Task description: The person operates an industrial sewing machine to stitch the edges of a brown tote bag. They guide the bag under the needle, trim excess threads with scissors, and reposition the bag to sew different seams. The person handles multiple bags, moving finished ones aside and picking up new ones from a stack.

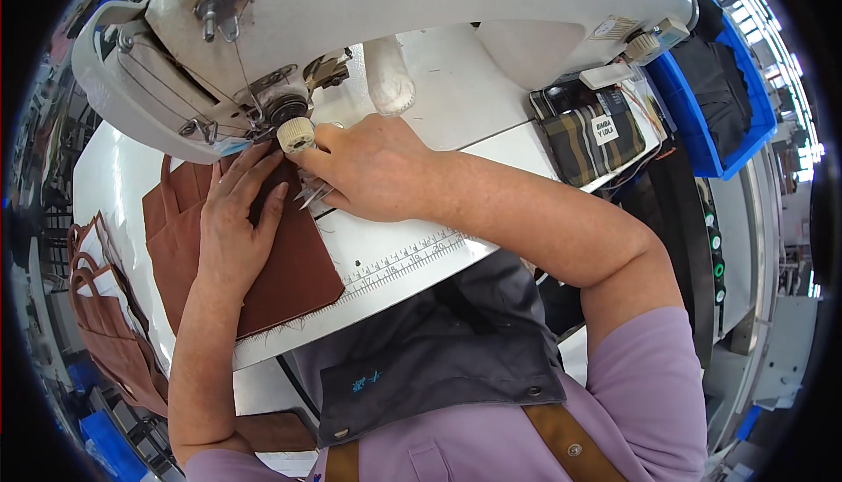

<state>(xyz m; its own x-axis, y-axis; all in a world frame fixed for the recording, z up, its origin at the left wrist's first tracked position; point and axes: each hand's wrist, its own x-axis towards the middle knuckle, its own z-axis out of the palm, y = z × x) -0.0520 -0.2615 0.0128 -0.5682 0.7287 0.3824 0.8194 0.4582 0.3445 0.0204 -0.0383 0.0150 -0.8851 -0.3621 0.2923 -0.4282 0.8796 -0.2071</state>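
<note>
A: Where was the work?

B: The brown bag panel [298,263] lay on the white counter [114,184], toward its left edge, its frayed border running near the counter's front edge. Its far end reached the stitching head of the sewing machine [351,0].

A: And the fingers?

B: The left hand [232,223] was spread on the panel, its fingers pressing down and clenching nothing. The fingers of the right hand [386,171] were curled around metal thread snips [311,192], close by the cream knob [296,135]. I couldn't tell whether they touched it, and the needle was hidden.

A: What did doing it well call for?

B: I judged it a matter of guiding or trimming at the needle. The left palm needed to hold the panel flat without dragging it, fingertips clear of the needle's path. The blades needed to lie level, since a downward point could nick the fabric.

A: Anything crowding it?

B: The ruler strip [395,267] along the front edge was a handy line for checking straightness. The striped pouch [596,135] sat toward the counter's right end, well apart; more brown bag pieces [114,333] hung by the left edge.
</note>
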